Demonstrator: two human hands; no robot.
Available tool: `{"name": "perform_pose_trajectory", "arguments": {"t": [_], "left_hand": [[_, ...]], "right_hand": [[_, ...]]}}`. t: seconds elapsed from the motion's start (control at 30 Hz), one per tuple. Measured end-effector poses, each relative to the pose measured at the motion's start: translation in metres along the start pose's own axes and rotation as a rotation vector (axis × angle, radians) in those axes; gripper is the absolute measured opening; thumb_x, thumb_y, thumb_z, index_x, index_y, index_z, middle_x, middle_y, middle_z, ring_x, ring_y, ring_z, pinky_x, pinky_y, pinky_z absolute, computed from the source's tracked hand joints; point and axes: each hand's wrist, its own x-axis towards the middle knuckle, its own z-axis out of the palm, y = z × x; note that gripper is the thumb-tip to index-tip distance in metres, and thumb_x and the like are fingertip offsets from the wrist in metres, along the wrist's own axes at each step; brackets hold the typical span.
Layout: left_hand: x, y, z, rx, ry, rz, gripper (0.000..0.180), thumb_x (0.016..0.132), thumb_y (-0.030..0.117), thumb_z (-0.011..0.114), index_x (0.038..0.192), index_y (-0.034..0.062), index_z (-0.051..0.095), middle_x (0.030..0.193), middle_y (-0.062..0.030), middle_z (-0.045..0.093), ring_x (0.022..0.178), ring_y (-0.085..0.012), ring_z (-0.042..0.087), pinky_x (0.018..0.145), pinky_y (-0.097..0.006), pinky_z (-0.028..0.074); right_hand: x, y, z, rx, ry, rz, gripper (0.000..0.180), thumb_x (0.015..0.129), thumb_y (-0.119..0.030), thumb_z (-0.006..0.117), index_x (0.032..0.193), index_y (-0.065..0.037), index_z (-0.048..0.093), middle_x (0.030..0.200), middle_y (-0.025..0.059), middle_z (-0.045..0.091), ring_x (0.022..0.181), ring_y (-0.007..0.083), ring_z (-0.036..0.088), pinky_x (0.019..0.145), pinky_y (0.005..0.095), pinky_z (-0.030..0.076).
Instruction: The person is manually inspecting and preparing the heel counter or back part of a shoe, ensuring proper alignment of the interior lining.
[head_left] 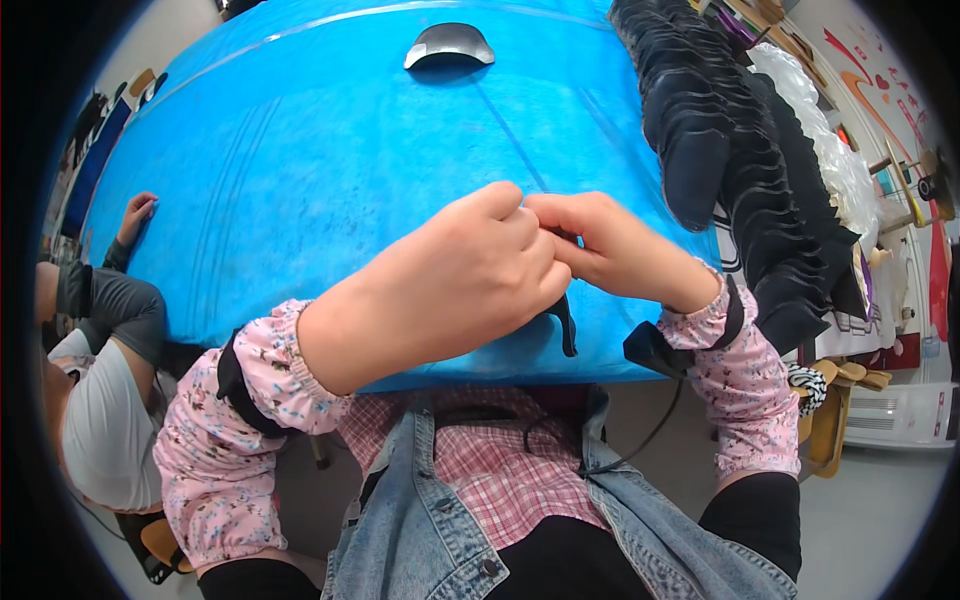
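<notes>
My left hand (470, 265) is closed, knuckles up, above the near part of the blue-covered table. My right hand (600, 245) meets it, with thumb and forefinger pinched together. Between them they hold a black, flexible-looking piece (567, 325). A narrow curved edge of it shows below my left hand, and a dark bit shows at the right fingertips. The rest is hidden behind my hands. Farther off on the table lies a curved, shiny black piece (449, 42) with a pale patch at its left end.
Long overlapping rows of black shaped pieces (690, 130) line the table's right side. Clear plastic wrapping (840, 160) lies beyond them. The blue cover (300, 160) spreads over the table. At the left edge sits another person, whose hand (138, 212) rests on the table.
</notes>
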Motion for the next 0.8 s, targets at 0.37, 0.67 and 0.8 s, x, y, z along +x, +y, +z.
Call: {"name": "perform_pose_trajectory", "arguments": {"t": [0.37,0.67,0.8], "left_hand": [[-0.009,0.006,-0.007,-0.017,0.062,0.153,0.011,0.073,0.015,0.056,0.071,0.0141,0.046,0.07,0.0011,0.045,0.067,-0.0122,0.048,0.065,-0.027,0.035],[-0.001,0.026,0.001,0.035,0.067,-0.027,0.017,0.073,0.006,0.06,0.07,0.0125,0.045,0.067,-0.0014,0.039,0.061,-0.0149,0.042,0.059,-0.031,0.033],[-0.001,0.029,0.01,-0.026,0.103,-0.083,0.013,0.074,0.011,0.061,0.074,0.012,0.048,0.07,-0.0013,0.043,0.064,-0.0156,0.045,0.059,-0.032,0.033]], "right_hand": [[-0.007,-0.004,0.001,-0.29,0.003,-0.296,0.019,0.09,-0.015,0.056,0.08,-0.002,0.046,0.065,0.0164,0.047,0.06,0.0378,0.048,0.053,0.042,0.038],[-0.015,0.005,-0.004,-0.139,0.076,-0.275,0.028,0.091,-0.02,0.055,0.072,-0.001,0.047,0.059,0.0162,0.045,0.052,0.0331,0.042,0.05,0.0396,0.036],[-0.012,0.011,-0.004,-0.078,0.059,-0.315,0.029,0.092,-0.02,0.054,0.072,0.0,0.048,0.06,0.0165,0.047,0.052,0.0333,0.042,0.05,0.0394,0.036]]}}
